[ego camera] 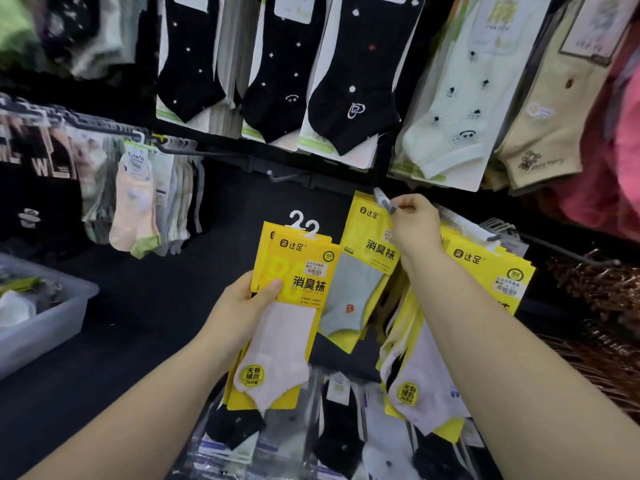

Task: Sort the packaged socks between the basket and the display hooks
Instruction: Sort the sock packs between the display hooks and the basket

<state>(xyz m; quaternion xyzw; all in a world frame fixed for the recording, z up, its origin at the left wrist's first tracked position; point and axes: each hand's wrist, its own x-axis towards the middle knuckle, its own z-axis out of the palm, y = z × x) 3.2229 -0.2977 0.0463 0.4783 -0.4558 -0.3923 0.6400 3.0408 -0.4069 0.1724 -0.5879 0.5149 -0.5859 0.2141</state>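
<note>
My left hand grips a small stack of yellow sock packs with white hangers on top; the front pack shows a pale pink sock. My right hand pinches the top hanger of another yellow pack holding a grey sock, raised at the tip of a display hook. More yellow packs hang on a hook to the right, partly behind my right forearm. An empty hook juts out above the left stack.
A clear plastic basket with loose socks sits at the left. Black and cream socks hang in rows above. Pastel socks crowd a rail at left. Bagged socks hang below my arms. Brown wicker lies at right.
</note>
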